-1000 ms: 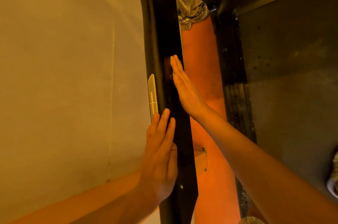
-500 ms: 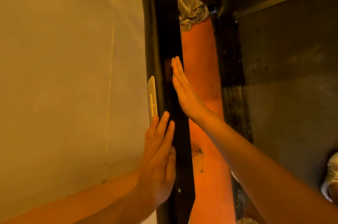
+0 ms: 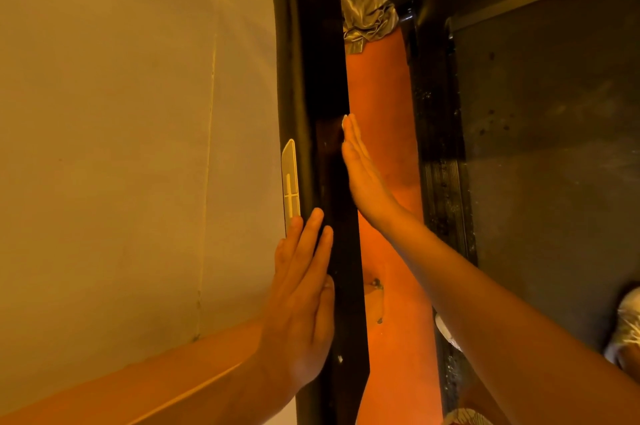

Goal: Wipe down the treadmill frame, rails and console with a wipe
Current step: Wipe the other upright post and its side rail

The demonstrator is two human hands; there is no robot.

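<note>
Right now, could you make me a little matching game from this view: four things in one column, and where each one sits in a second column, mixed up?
Things:
1. left hand
2. right hand
3. pale badge
4. silvery cloth

Places:
A. crumpled at the top, right of the black upright
B. flat, pressing a white wipe to the upright's inner face
C. fixed on the upright's outer edge
D. flat on the upright, lower down, nearest the camera

Pairs: 1-D, 2-B, 3-C, 4-A

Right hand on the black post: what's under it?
A white wipe corner peeks out beyond the right hand; the rest is hidden against the black post.
</note>
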